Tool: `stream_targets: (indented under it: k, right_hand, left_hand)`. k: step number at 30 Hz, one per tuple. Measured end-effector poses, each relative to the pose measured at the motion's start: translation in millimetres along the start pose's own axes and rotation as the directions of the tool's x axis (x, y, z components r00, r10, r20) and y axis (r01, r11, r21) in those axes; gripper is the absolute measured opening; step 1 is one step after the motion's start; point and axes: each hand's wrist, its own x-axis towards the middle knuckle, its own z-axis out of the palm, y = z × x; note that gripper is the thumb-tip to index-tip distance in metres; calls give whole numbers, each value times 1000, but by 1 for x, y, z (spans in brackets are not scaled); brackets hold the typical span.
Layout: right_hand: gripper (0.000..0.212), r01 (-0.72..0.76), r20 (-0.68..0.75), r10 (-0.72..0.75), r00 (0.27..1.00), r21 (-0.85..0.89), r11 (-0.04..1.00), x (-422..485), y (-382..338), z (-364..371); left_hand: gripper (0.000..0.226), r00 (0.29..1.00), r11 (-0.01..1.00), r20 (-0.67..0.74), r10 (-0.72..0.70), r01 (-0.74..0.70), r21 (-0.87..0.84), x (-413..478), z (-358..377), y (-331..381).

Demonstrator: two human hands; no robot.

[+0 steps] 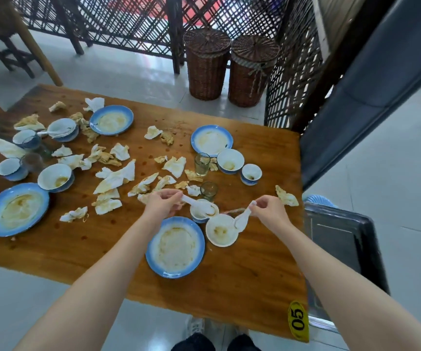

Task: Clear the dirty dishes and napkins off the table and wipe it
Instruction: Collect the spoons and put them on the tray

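My left hand (162,202) pinches the handle of a white soup spoon (199,205) whose bowl lies in a small cup (202,213). My right hand (267,207) pinches the handle of a second white spoon (241,221) over a dirty white bowl (221,233). A blue-rimmed plate (175,247) sits just in front of both hands on the wooden table (242,287). Several stained napkins (118,177) are strewn across the middle of the table. More soiled plates (14,209), bowls (56,177) and glasses (202,164) stand further left and behind.
A black tray or bin (341,239) stands off the table's right edge, with a blue object behind it. Two wicker baskets (229,67) stand on the floor beyond the table, before a lattice screen. Wooden chair legs are at the far left.
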Motion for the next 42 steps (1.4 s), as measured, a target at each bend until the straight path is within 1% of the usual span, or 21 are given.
stream_targets:
  k: [4, 7, 13, 17, 21, 27, 35, 37, 42]
  right_hand:
    - [11, -62, -105, 72, 992, 98, 993, -15, 37, -41]
    - [11, -132, -178, 167, 970, 190, 973, -27, 68, -67]
    - [17, -260, -238, 344, 909, 321, 911, -45, 135, -110]
    - [18, -357, -236, 477, 847, 413, 838, -51, 180, -133]
    - [15, -408, -222, 547, 807, 461, 788, -51, 220, -153]
    - [10, -460, -207, 621, 756, 507, 729, -40, 283, -181]
    - [20, -517, -198, 764, 615, 631, 579, -8, 383, -213]
    - [19, -534, -172, 782, 599, 642, 551, 2, 405, -216]
    - [17, -545, -68, 831, 552, 725, 421, 34, 451, -216]
  left_hand:
    - [10, 996, 997, 94, 11, -18, 73, 0, 46, 15]
    - [10, 987, 991, 160, 7, -28, 127, -4, 86, 20]
    - [18, 958, 977, 286, -23, -39, 208, -18, 165, 16]
    - [22, 939, 965, 338, -65, -27, 262, -27, 215, 10]
    - [18, 931, 943, 349, -108, -15, 332, -35, 262, 3]
    - [16, 925, 923, 351, -144, -2, 384, -38, 336, -11]
    - [9, 935, 916, 287, -208, 84, 392, -23, 437, -33]
    - [6, 932, 912, 285, -226, 99, 399, -17, 459, -40]
    - [10, 926, 894, 253, -280, 155, 421, 2, 505, -62]
